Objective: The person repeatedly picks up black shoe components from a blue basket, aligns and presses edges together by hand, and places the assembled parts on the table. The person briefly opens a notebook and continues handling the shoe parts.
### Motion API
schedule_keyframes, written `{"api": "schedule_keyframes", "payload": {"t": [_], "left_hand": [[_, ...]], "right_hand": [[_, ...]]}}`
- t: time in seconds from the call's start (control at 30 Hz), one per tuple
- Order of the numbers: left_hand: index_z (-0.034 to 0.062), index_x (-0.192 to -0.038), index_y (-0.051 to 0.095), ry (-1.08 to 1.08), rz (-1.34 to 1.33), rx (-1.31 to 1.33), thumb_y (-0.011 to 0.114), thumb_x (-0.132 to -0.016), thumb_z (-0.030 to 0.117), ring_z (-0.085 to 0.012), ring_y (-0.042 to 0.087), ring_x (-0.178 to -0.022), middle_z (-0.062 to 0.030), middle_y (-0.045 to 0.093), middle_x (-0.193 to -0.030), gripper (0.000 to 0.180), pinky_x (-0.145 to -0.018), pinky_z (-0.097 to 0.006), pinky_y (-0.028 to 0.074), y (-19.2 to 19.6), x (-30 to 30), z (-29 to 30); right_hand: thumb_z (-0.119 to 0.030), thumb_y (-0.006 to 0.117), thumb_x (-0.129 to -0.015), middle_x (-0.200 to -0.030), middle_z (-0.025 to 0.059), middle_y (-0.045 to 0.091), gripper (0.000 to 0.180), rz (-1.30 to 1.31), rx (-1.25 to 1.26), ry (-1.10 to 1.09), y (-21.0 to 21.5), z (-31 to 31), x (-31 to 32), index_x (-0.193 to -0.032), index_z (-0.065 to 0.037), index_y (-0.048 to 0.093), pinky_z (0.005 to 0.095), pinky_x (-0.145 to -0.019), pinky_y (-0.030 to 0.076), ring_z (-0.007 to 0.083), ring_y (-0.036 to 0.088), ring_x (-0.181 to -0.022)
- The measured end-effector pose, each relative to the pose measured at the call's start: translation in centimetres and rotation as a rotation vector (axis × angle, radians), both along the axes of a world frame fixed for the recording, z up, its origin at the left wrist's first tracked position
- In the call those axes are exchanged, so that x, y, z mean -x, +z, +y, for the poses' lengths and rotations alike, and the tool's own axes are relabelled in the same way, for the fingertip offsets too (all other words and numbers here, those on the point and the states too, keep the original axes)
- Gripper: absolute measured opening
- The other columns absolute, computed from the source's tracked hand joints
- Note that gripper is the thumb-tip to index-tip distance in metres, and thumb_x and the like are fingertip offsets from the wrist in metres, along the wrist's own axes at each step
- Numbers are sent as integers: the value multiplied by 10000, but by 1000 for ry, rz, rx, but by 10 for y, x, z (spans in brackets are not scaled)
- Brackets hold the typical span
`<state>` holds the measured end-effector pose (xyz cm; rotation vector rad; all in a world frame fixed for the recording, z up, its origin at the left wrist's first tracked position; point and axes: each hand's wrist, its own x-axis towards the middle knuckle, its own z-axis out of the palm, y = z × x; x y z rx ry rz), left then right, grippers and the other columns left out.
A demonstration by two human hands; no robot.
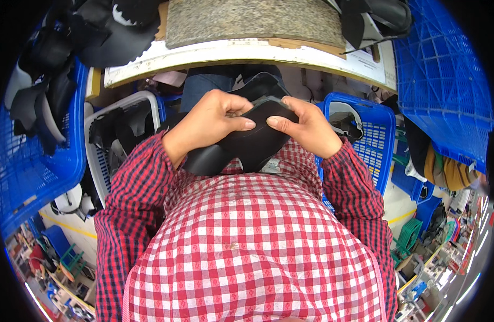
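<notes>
Over my lap, in front of the checked apron [247, 220], I hold a black leather shoe upper [252, 140]. My left hand [212, 121] pinches its upper edge, the thumb flat on the near face and the fingers curled behind. On the other side my right hand [307, 124] grips the edge, thumb pressed on the face and index finger near the top corner. A curved flap of the piece hangs below my left wrist. Part of the black material rises beyond my fingers, and its far side is hidden.
Ahead stands a worktable [145, 60] with a speckled stone slab [252, 22]. Black cut pieces [115, 40] lie at its left, more at its right. Blue crates [445, 80] flank me; a grey basket [99, 180] and a blue basket [384, 145] stand lower beside my arms.
</notes>
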<state>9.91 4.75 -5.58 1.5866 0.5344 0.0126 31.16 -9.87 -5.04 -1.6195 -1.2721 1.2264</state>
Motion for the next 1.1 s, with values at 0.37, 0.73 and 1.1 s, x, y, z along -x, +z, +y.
{"api": "schedule_keyframes", "payload": {"t": [0.37, 0.73, 1.1], "left_hand": [[-31, -1175, 725, 163, -70, -219, 645, -1012, 53, -68, 637, -934, -22, 733, -1036, 200, -839, -248, 533, 2, -1, -12], [-10, -1093, 675, -21, -54, 33, 661, -1012, 96, -32, 579, -919, 36, 658, -963, 134, -834, -224, 492, 26, -23, 7], [15, -1056, 764, -367, 215, 130, 705, -999, 179, -30, 602, -725, 57, 674, -789, 183, -661, -209, 515, 51, -58, 60]], "right_hand": [[-174, 776, -953, -914, 34, 699, 216, 123, -4, -60, -2, 3, -5, -1017, -7, 656, 292, -758, 518, 102, 616, -843], [-145, 786, -942, -909, 9, 686, 189, 128, -20, -62, 0, 7, 3, -998, -11, 665, 262, -758, 512, 70, 603, -844], [-235, 836, -887, -845, 74, 699, 283, 20, -107, -52, 1, 7, 8, -933, -31, 646, 327, -710, 522, 152, 655, -778]]}}
